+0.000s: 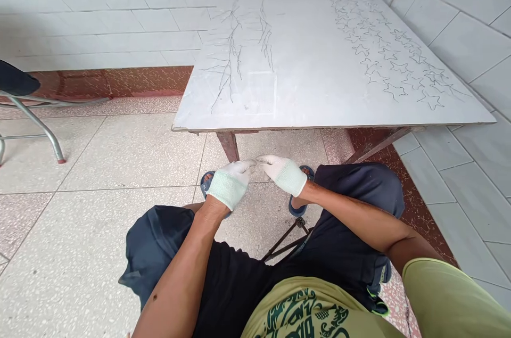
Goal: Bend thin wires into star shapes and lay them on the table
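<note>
My left hand [232, 182], in a white knit glove with a pale green cuff, is held low in front of the table's near edge. My right hand [282, 172], gloved the same way, meets it fingertip to fingertip. Both hands are closed in a pinch; whatever lies between the fingers is too small to make out. Beyond them, the white-covered table [307, 93] carries thin, dark bent wires [230, 56] on its left half. Many star-shaped wire pieces [400, 67] lie in rows on its right half.
A wooden table leg [228, 146] stands just beyond my hands. My knees are on both sides, with sandalled feet below. A folding stand [285, 239] sits between my legs. At far left is a metal-legged chair [38, 120]. Tiled walls [159, 5] border the table.
</note>
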Motion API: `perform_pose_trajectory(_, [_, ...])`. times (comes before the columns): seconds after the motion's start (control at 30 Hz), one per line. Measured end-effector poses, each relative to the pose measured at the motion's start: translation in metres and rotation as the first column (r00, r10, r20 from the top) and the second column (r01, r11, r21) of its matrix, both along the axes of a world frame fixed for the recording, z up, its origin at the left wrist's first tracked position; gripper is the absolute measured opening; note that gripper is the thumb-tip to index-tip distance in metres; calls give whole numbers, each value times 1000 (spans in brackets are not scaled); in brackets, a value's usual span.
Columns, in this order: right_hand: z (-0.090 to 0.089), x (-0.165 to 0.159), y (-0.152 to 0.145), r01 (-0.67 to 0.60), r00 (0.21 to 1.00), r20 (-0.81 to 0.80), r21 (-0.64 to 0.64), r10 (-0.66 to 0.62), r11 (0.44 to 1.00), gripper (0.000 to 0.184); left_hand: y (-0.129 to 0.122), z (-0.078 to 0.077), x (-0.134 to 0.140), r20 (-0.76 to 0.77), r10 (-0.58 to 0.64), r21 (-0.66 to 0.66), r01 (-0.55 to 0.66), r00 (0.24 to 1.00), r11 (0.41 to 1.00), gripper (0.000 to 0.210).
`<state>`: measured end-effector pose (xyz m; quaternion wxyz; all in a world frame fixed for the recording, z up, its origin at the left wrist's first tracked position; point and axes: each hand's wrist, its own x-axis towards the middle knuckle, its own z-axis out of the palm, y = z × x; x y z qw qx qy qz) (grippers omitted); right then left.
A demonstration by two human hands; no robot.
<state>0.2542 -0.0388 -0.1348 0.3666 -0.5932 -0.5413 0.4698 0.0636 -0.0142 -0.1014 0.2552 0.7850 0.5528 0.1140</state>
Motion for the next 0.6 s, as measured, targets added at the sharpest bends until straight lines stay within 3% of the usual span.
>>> perform_pose_trajectory(0.13, [-5, 4, -2, -36, 988, 151, 169, 10, 985, 28, -5, 2, 0, 162, 87, -76, -75, 983, 994, 33])
perform_pose_trajectory(0.3, [-10, 7, -4, -74, 963, 270, 229, 10, 971, 36, -9, 6, -1, 257, 155, -122, -127, 954, 984, 31])
perform_pose_trajectory(0.47, [-11, 5, -3, -156, 952, 296, 239, 81, 958, 38, -3, 12, 5, 1, -29, -47, 29, 1000, 998, 32])
perform_pose_trajectory(0.6, [-8, 8, 0, -243, 920, 366, 252, 140, 937, 37, -3, 17, 7, -291, -108, 71, 134, 951, 988, 39])
